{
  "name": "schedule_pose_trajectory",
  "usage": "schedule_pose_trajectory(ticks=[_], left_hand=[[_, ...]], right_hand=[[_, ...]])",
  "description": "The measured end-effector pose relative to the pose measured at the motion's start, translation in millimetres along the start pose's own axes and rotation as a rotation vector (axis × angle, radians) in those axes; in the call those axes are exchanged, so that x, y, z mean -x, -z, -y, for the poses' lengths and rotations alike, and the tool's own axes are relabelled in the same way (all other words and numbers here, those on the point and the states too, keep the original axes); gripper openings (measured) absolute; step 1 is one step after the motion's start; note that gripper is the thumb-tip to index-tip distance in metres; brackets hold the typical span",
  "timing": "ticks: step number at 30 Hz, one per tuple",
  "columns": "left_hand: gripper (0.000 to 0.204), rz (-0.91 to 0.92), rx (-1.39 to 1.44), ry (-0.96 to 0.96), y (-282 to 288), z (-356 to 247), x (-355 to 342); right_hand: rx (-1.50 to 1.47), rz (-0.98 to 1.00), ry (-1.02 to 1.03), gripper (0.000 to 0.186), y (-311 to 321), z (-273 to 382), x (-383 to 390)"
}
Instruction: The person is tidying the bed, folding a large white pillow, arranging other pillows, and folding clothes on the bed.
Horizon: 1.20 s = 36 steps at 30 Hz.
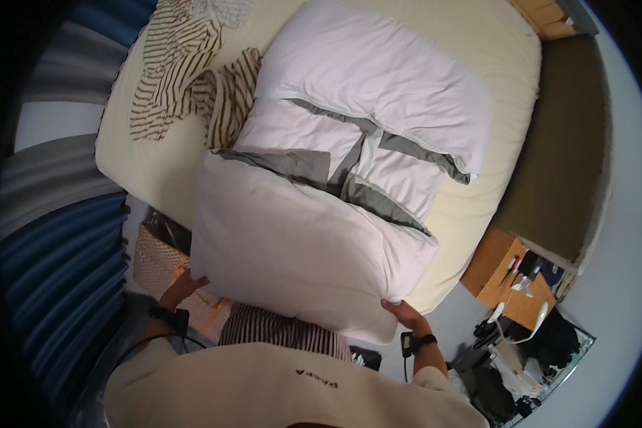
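Observation:
A pale pink quilt (307,242) with grey lining lies folded on the cream bed (513,85), its upper flap (371,64) above a middle band and the lower flap hanging over the bed's near edge. My left hand (192,284) is closed on the lower flap's left corner; my right hand (396,310) is closed on its right corner. Each wrist wears a dark band with a small device. A brown-striped cloth (167,85) lies crumpled beside the quilt at the upper left.
Blue and grey curtains (57,235) line the left. A woven basket (157,257) stands below the bed's left edge. At the right are a wooden cabinet (492,264), a dark olive panel (549,143), a white wall (628,321) and dark piled clothes (553,342).

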<state>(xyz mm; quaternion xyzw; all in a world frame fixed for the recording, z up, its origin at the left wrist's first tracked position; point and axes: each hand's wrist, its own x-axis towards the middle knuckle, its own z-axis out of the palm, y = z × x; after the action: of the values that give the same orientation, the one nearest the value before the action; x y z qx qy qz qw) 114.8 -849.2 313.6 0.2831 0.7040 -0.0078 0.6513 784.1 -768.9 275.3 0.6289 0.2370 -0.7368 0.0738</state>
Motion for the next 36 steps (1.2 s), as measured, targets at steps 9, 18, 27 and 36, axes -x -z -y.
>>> schedule_pose_trajectory(ticks=[9,18,27,36], left_hand=[[0.054,-0.654,-0.388,-0.645,51,-120,-65],[0.059,-0.352,-0.887,-0.822,-23,-266,-116],[0.033,-0.255,-0.85,-0.921,-39,-268,-103],[0.019,-0.3,-0.7,-1.027,-10,-289,-89]], right_hand=[[0.103,-0.19,0.319,0.097,33,55,-57],[0.908,-0.903,0.97,0.069,-53,233,-61],[0.968,-0.325,1.054,0.07,-170,354,-172],[0.975,-0.304,0.728,0.036,-103,280,-164]])
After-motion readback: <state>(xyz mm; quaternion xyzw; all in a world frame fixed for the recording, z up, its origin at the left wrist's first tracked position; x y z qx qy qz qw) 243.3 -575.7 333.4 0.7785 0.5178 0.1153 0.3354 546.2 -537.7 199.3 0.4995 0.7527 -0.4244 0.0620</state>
